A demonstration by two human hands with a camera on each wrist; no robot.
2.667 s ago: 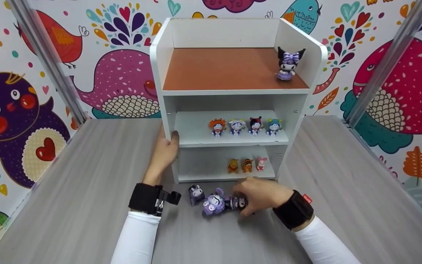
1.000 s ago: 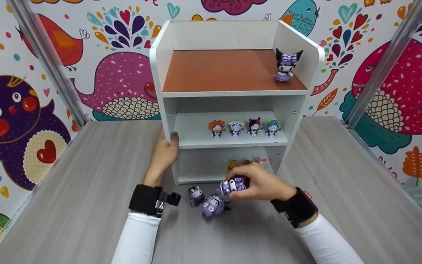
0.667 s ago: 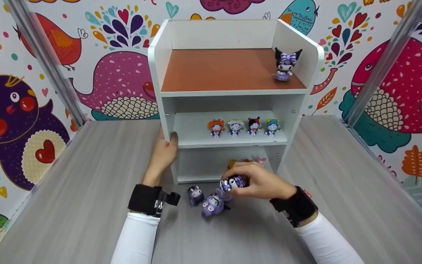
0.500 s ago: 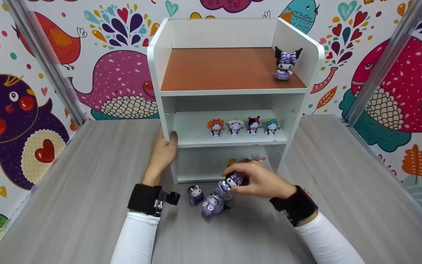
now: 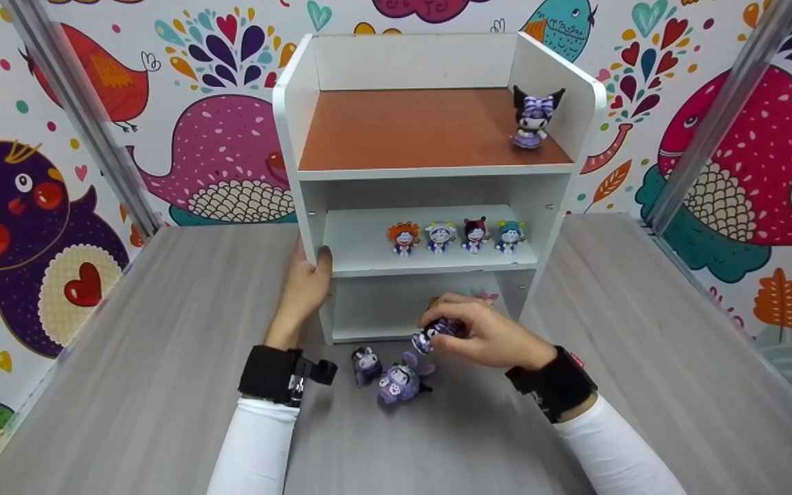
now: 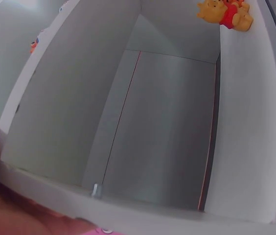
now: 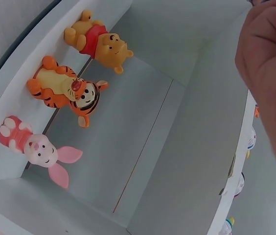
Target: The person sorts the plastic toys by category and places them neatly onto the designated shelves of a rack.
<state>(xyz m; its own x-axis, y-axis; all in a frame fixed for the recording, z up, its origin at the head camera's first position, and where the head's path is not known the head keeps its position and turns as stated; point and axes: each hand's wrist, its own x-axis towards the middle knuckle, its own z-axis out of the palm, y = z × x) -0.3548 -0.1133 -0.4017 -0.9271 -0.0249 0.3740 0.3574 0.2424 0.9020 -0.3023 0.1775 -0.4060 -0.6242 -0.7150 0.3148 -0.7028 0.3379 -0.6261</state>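
My left hand (image 5: 305, 285) grips the left side panel of a white toy shelf unit (image 5: 430, 269), thumb on its front edge. In my right hand (image 5: 489, 333), thumb and fingers pinch a small purple-and-black figurine (image 5: 429, 337), held tilted in front of the lowest shelf. The hand hides part of it. Two purple figurines lie on the grey floor below: a darker one (image 5: 366, 364) and a lilac one with ears (image 5: 399, 382). The right wrist view shows a yellow bear figurine (image 7: 101, 44), a tiger figurine (image 7: 69, 90) and a pink piglet figurine (image 7: 35, 147) on the lowest shelf.
Several small figurines (image 5: 441, 237) stand in a row on the middle shelf. A black-eared figurine with a purple bow (image 5: 532, 120) stands at the right of the brown top shelf (image 5: 410, 130). Cartoon-printed walls (image 5: 231, 158) enclose the back and sides.
My right hand has picked the figurine up off the floor and raised it toward the lowest shelf, turning it in the fingers. My left hand has kept its grip on the shelf panel.
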